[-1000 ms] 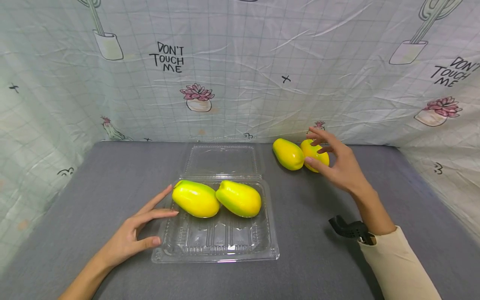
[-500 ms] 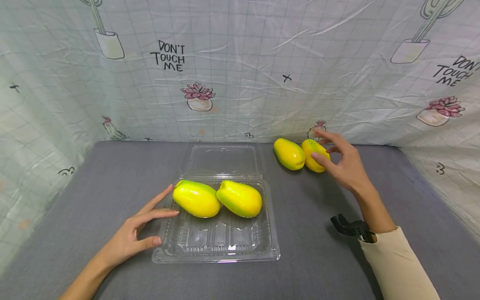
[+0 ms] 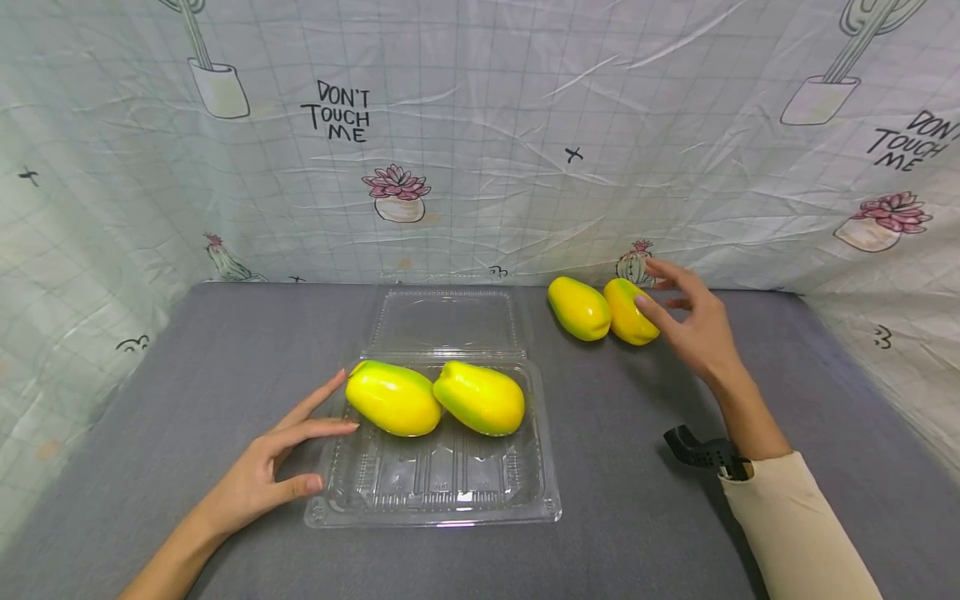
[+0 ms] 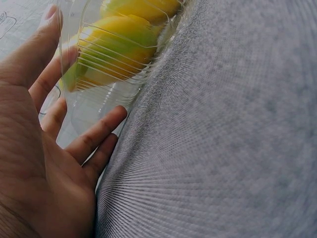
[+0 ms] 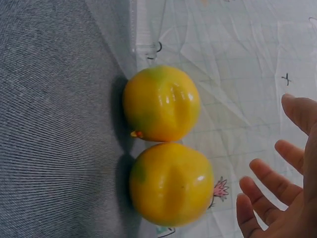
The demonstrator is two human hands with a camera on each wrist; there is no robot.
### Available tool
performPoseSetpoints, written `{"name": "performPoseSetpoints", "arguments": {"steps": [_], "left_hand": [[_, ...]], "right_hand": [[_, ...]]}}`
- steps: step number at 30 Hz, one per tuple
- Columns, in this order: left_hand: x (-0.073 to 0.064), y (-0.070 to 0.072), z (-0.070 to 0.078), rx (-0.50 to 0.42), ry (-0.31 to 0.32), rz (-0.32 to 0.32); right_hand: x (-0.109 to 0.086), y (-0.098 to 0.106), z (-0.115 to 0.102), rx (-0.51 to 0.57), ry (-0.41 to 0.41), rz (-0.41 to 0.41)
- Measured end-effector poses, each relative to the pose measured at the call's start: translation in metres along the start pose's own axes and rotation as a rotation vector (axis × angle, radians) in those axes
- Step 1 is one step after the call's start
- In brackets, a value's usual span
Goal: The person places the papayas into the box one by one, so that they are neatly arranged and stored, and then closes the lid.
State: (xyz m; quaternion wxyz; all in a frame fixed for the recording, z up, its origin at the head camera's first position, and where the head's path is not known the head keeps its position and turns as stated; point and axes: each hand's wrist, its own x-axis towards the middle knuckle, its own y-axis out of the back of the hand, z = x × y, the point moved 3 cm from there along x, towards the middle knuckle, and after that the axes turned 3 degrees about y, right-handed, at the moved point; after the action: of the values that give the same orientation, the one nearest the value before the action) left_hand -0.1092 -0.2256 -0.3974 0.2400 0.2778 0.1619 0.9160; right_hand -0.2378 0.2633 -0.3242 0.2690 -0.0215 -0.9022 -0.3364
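Observation:
A clear plastic clamshell box (image 3: 442, 500) lies with its lid (image 3: 446, 321) folded back. Two glossy yellow-green papayas, a left one (image 3: 393, 400) and a right one (image 3: 480, 400), sit side by side in its rear half. My left hand (image 3: 262, 467) spreads its fingers along the box's left side; in the left wrist view the fingers (image 4: 94, 136) are near its ribbed wall. Farther back, two more papayas, a left one (image 3: 579, 310) and a right one (image 3: 626, 310), touch each other. My right hand (image 3: 697, 329) hovers by the right one with loosely bent fingers and holds nothing; the right wrist view shows a gap.
A grey cloth (image 3: 600, 500) covers the table. Behind it hangs a pale printed curtain (image 3: 480, 167), close to the back papayas and the box lid. A black strap-like device (image 3: 701, 454) sits at my right wrist by the beige sleeve (image 3: 795, 525).
My right hand has shifted a little to the right, baring more of the right back papaya. The left hand, the box and the papayas stay in place.

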Motion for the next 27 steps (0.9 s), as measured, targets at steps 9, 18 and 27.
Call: {"name": "performPoseSetpoints", "arguments": {"steps": [9,18,27], "left_hand": [[0.000,0.000,0.002,0.006,0.003,0.001],[0.001,0.000,0.001,0.002,0.001,0.000],[0.001,0.001,0.002,-0.001,0.014,-0.002]], "right_hand": [[-0.001,-0.004,0.009,0.017,-0.074,0.000],[-0.004,-0.011,0.025,-0.003,-0.141,-0.003],[-0.005,-0.022,0.034,-0.043,-0.126,0.001]]}}
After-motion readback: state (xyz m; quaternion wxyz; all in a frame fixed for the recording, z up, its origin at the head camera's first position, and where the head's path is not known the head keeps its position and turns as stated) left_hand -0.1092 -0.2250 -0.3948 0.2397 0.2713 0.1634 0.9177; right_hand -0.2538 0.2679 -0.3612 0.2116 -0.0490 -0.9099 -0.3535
